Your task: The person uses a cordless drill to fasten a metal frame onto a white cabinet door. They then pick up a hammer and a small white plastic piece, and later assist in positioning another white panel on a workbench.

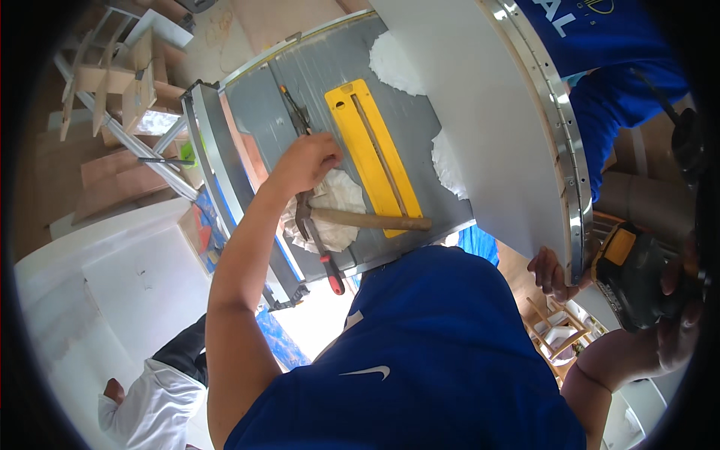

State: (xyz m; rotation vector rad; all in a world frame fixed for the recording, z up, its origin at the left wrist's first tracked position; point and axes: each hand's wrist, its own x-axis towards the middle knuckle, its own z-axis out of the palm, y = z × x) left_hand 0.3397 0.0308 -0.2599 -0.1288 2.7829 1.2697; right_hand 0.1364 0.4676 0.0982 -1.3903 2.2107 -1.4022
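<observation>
My left hand [309, 161], fingers curled, is over a grey saw table with a yellow slotted insert plate [367, 146]. Whatever its fingers hold, if anything, is hidden. A slim tool with an orange tip [294, 105] reaches to its knuckles. Below the hand, a wooden-handled hammer [375, 219] lies across a crumpled white cloth [341, 196], beside a red and black screwdriver handle [332, 274]. At the far right, in shadow, my right hand [679, 337] grips a black and yellow cordless drill [626, 274] near a pale panel [487, 97] with a long metal hinge [559, 112].
Another hand [549, 274], whose owner I cannot tell, touches the panel's lower corner. A person in blue [615, 97] stands beyond the panel. At lower left is a person in white [154, 405]. Wooden boards [139, 97] are stacked at upper left. A metal rail [225, 172] borders the table.
</observation>
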